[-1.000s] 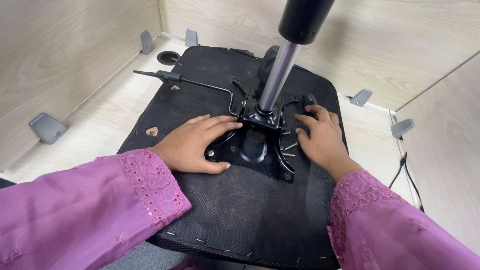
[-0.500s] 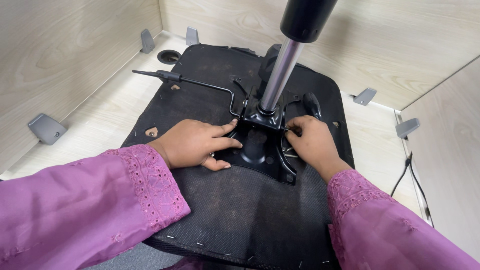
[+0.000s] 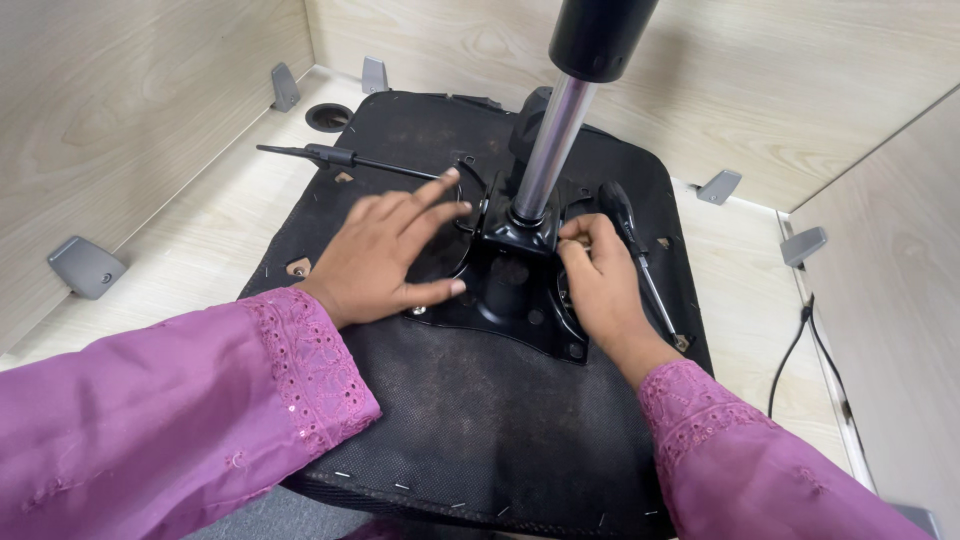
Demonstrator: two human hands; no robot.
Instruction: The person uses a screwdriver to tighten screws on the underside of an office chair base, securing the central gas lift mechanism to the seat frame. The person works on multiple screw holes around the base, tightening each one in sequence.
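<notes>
Left hand [image 3: 390, 255]: fingers spread, flat on the plate [image 3: 505, 300], left of the column [image 3: 545, 150]. Right hand [image 3: 595, 275]: fingers curled at the plate's right edge, beside the column base, about as near. Column: long axis upright, pointing up from the plate; seat [image 3: 450, 400] upside down on the counter [image 3: 200, 240]. Lever [image 3: 350, 160] runs left

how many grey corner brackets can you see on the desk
5: one at the left wall, two at the back-left corner, two on the right by the seat. More may hide under the seat.
</notes>
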